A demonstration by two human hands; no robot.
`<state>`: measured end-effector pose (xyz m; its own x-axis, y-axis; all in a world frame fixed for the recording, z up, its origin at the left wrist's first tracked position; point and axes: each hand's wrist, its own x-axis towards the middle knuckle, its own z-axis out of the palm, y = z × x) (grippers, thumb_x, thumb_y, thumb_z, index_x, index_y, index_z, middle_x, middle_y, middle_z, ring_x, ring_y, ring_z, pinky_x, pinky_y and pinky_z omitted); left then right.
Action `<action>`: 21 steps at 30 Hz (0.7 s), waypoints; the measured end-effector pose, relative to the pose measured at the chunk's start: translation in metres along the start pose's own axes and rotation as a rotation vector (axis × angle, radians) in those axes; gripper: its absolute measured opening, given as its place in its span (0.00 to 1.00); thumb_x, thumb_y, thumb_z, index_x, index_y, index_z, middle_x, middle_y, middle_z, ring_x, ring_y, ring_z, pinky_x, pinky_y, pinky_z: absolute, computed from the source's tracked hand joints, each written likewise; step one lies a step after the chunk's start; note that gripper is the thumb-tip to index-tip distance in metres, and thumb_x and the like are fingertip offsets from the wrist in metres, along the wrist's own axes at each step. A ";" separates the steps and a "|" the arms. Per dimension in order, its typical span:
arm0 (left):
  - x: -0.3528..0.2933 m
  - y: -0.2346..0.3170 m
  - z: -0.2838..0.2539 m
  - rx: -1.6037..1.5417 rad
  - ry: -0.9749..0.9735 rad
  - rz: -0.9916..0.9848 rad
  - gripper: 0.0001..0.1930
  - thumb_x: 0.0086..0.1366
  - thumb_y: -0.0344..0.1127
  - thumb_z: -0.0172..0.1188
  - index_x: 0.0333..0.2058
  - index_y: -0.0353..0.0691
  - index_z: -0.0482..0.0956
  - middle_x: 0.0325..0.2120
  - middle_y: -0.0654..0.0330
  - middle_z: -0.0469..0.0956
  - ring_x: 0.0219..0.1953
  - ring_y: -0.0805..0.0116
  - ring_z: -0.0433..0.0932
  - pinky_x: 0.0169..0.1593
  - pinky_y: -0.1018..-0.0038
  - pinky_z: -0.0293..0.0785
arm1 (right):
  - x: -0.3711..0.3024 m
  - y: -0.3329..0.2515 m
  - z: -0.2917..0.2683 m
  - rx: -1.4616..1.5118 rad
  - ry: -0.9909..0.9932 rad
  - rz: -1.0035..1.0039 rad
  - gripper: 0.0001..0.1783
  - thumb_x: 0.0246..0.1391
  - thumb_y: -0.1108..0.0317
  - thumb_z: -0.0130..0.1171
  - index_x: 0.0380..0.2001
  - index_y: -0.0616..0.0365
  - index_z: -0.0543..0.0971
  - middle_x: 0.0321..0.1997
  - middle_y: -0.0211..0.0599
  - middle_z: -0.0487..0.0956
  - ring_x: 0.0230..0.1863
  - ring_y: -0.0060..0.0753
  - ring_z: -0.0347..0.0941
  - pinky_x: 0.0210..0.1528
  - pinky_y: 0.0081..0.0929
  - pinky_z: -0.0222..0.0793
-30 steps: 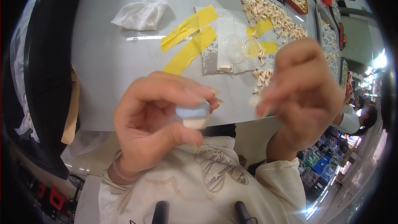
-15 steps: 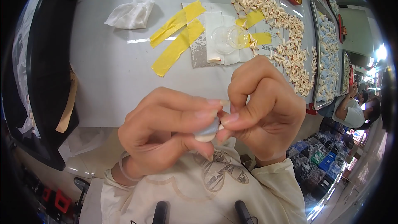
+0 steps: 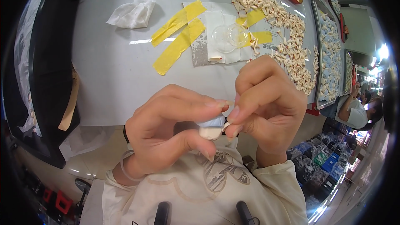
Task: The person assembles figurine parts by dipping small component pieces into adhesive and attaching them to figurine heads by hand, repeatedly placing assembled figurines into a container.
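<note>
Above the near edge of the table, my left hand (image 3: 160,121) pinches a small rounded figure piece (image 3: 211,127), light blue on top and cream below, between thumb and fingers. My right hand (image 3: 273,110) is closed at its right side, with thumb and forefinger on a tiny cream pointed piece (image 3: 226,125). That tiny piece meets the figure's edge; whether it is fixed there I cannot tell. Many similar cream cone-shaped pieces (image 3: 298,62), some with reddish tips, lie heaped on the table at the right. A clear round plastic dish (image 3: 225,39) sits beyond my hands.
Yellow tape strips (image 3: 177,52) run across the table beside white paper (image 3: 214,21). A crumpled white cloth (image 3: 132,13) lies at far left. Metal tray (image 3: 320,29) holds blue-white pieces at right. A black bin (image 3: 48,58) stands left; a person (image 3: 354,110) sits far right.
The figure piece has turned in my left fingers, so more of its blue top and cream underside shows. My right fingers have shifted slightly right, showing the tiny pointed piece.
</note>
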<state>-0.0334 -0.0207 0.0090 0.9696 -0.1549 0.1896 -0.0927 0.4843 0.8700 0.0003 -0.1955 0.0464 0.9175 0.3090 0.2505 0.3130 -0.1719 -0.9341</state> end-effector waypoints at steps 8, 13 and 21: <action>0.002 0.000 -0.002 0.083 -0.047 0.059 0.20 0.44 0.27 0.71 0.38 0.30 0.78 0.36 0.47 0.79 0.36 0.63 0.79 0.39 0.75 0.74 | -0.003 -0.001 0.003 -0.129 0.032 -0.117 0.15 0.27 0.65 0.75 0.18 0.50 0.76 0.24 0.27 0.71 0.28 0.26 0.63 0.31 0.22 0.57; 0.006 0.004 -0.001 0.224 -0.084 0.160 0.19 0.45 0.27 0.70 0.38 0.31 0.78 0.35 0.46 0.78 0.35 0.63 0.79 0.36 0.76 0.75 | -0.002 -0.003 0.003 -0.167 0.037 -0.135 0.15 0.26 0.67 0.74 0.19 0.50 0.76 0.23 0.26 0.71 0.29 0.27 0.63 0.32 0.23 0.58; 0.008 0.007 0.006 0.775 -0.055 0.375 0.18 0.42 0.27 0.71 0.35 0.41 0.77 0.35 0.57 0.79 0.36 0.62 0.74 0.38 0.75 0.72 | -0.007 -0.004 0.006 0.481 -0.014 0.316 0.17 0.36 0.76 0.70 0.32 0.59 0.74 0.37 0.35 0.72 0.40 0.28 0.67 0.44 0.24 0.61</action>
<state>-0.0279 -0.0237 0.0191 0.8334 -0.1534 0.5309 -0.5525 -0.2098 0.8067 -0.0091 -0.1909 0.0469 0.9438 0.3250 -0.0603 -0.1262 0.1855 -0.9745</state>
